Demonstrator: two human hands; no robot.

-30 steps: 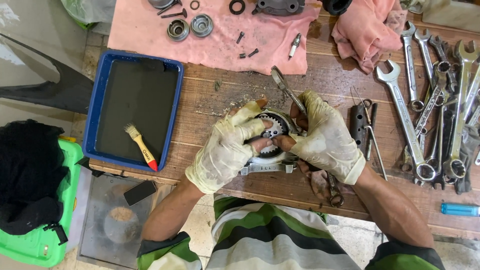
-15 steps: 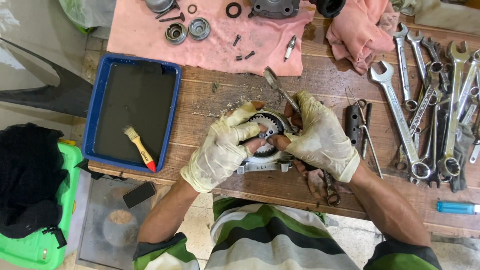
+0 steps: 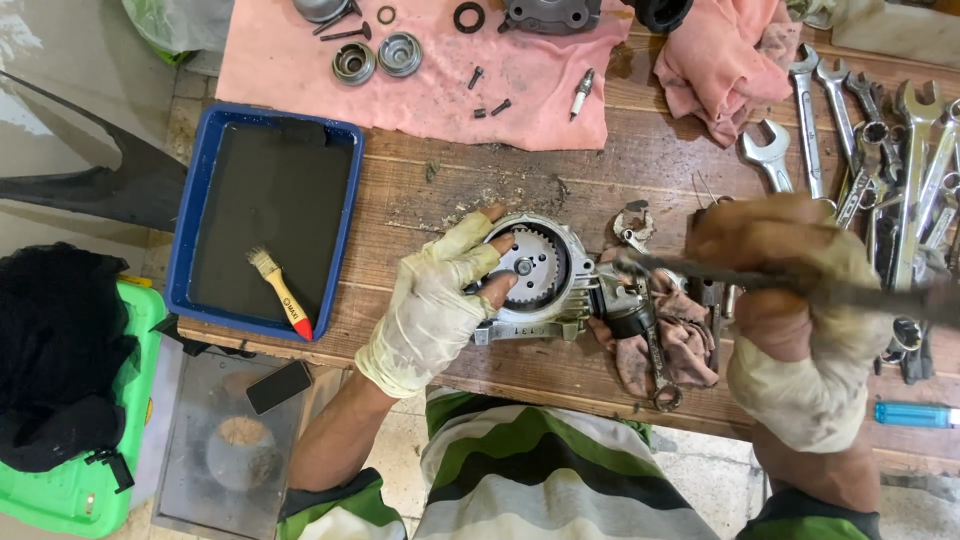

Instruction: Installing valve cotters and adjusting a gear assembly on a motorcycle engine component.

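Left hand (image 3: 435, 305), in a soiled fingerless glove, rests on the engine part (image 3: 535, 275), fingers spread and curled over its left edge, fingertips touching the toothed sprocket (image 3: 535, 265) at its centre. The part, a grey finned metal casting, lies flat on the wooden surface (image 3: 560, 190) near the front edge, sprocket face up; its long axis runs left to right, with the darker fitted end pointing right onto a dirty rag (image 3: 665, 340).

Right hand (image 3: 795, 290), gloved likewise, is raised nearer the camera and closed in a fist around a long slender tool (image 3: 700, 275) (blurred; kind cannot be told). The tool lies nearly horizontal, its free end pointing left toward the part's right end; contact cannot be confirmed.

Also present: a row of spanners (image 3: 860, 130) at right, a pink cloth (image 3: 430, 70) bearing small parts at the rear, and a blue tray (image 3: 195, 215) of dark liquid with a brush (image 3: 280, 290) at left.
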